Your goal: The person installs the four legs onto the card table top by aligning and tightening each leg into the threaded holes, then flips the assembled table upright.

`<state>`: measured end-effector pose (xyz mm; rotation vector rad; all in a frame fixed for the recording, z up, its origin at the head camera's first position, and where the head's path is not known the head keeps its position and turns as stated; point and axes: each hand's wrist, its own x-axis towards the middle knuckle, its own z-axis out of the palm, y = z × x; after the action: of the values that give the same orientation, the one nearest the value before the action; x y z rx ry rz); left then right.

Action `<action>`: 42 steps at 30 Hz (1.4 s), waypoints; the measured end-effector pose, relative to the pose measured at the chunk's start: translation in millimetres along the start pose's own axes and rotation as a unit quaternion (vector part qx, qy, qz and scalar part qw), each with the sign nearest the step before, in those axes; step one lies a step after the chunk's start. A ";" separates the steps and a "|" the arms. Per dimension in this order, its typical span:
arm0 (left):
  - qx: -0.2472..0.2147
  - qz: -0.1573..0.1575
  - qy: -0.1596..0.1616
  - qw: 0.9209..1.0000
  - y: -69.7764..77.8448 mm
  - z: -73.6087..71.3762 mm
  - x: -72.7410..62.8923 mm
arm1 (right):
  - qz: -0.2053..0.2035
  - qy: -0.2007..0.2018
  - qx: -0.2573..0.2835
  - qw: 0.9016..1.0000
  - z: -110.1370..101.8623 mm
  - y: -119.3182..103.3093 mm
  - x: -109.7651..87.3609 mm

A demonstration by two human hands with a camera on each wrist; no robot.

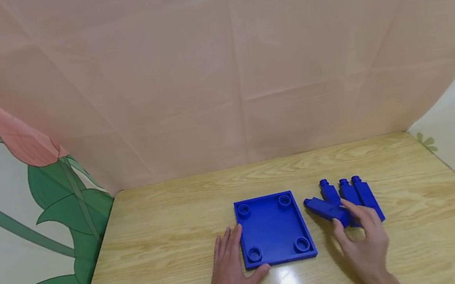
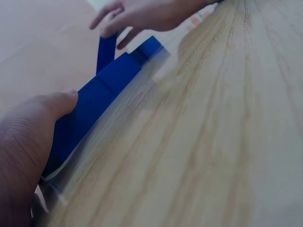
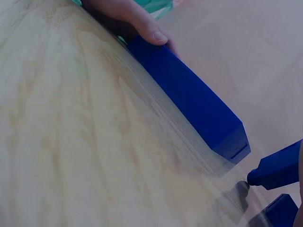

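In the head view a square blue plastic board (image 1: 272, 225) lies flat, with a raised rim and a round socket in each corner. My left hand (image 1: 232, 270) rests against its near left corner, fingers extended along the left side and thumb at the front edge; the left wrist view shows that thumb (image 2: 64, 104) on the board's side. Right of the board, my right hand (image 1: 365, 241) pinches one end of a blue plastic leg (image 1: 326, 208). The leg is tilted off the table, its knobbed end pointing left toward the board.
Three more blue legs (image 1: 368, 197) lie beyond and beside the right hand, partly hidden by it. All of this is on a wood-grain table (image 1: 171, 237). A pinkish cloth backdrop (image 1: 241, 86) stands behind, with flower-printed cloth (image 1: 56, 200) at the left.
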<state>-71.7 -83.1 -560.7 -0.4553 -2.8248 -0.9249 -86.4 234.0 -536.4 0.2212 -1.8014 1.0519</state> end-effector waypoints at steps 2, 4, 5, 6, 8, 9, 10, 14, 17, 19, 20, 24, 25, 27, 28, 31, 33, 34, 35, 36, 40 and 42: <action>-0.002 -0.003 -0.002 1.000 0.2 -0.6 0.2 | 0.018 0.004 0.023 1.000 -0.2 -1.9 0.6; -0.003 -0.005 -0.004 1.000 0.4 -1.1 0.6 | 0.038 0.009 0.046 0.998 -0.2 -2.3 0.5; -0.002 -0.005 -0.004 1.000 0.5 -1.3 0.9 | 0.047 0.011 0.052 0.997 -0.4 -2.1 0.2; -0.003 -0.004 -0.004 1.000 0.6 -1.3 1.1 | 0.055 0.016 0.062 0.996 -0.2 -2.1 0.2; -0.003 -0.001 -0.001 1.000 0.6 -1.2 1.7 | 0.066 0.029 0.083 0.994 0.5 -2.7 1.2; -0.002 0.003 0.002 1.000 0.6 -1.0 2.0 | 0.069 0.039 0.097 0.992 1.2 -3.7 2.6; -0.002 0.005 0.004 1.000 0.6 -0.8 2.3 | 0.068 0.049 0.111 0.990 2.2 -4.9 4.9; -0.002 0.009 0.009 1.000 0.3 0.1 2.2 | 0.052 0.077 0.157 0.983 8.0 -15.0 19.2; 0.002 0.009 0.009 1.000 -0.5 0.4 1.1 | 0.047 0.071 0.175 0.981 15.3 -23.3 30.1; 0.004 0.008 0.010 1.000 -1.3 0.4 0.5 | 0.046 0.057 0.184 0.980 21.8 -27.0 35.7; 0.006 0.009 0.010 1.000 -1.8 0.4 0.2 | 0.046 0.051 0.191 0.979 26.0 -28.4 38.3; 0.005 0.008 0.012 1.000 -3.1 0.2 -0.5 | 0.049 0.022 0.207 0.977 44.0 -34.0 46.5; 0.003 0.008 0.013 1.000 -3.0 0.1 -0.4 | 0.053 0.020 0.212 0.976 49.4 -36.2 48.5; 0.001 0.010 0.017 1.000 -2.9 0.1 0.1 | 0.064 0.012 0.221 0.973 60.0 -40.9 51.4; -0.001 0.012 0.018 1.000 -2.9 0.3 0.5 | 0.069 0.008 0.230 0.971 65.5 -43.3 52.5; -0.007 0.017 0.024 1.000 -2.7 1.3 1.4 | 0.078 -0.007 0.253 0.964 80.1 -49.8 54.7; -0.009 0.023 0.028 0.999 -2.9 2.3 1.6 | 0.078 -0.018 0.265 0.961 88.0 -52.5 55.0; -0.008 0.026 0.030 0.999 -3.0 2.8 1.6 | 0.079 -0.024 0.267 0.960 91.4 -53.7 55.1; -0.006 0.028 0.032 0.999 -3.1 3.3 1.7 | 0.081 -0.029 0.269 0.959 94.7 -54.7 55.2; -0.004 0.030 0.034 0.999 -3.1 3.6 1.8 | 0.083 -0.033 0.269 0.959 98.0 -55.7 55.3; 0.003 0.032 0.037 0.999 -3.7 4.1 1.9 | 0.103 -0.044 0.265 0.958 111.4 -59.0 55.6; 0.002 0.029 0.035 0.999 -3.6 3.3 1.8 | 0.110 -0.053 0.257 0.959 118.0 -60.1 55.7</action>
<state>-74.6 -83.5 -565.0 -0.4918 -2.7341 -0.9048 -157.4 127.0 -471.9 0.4033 -1.6409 1.6901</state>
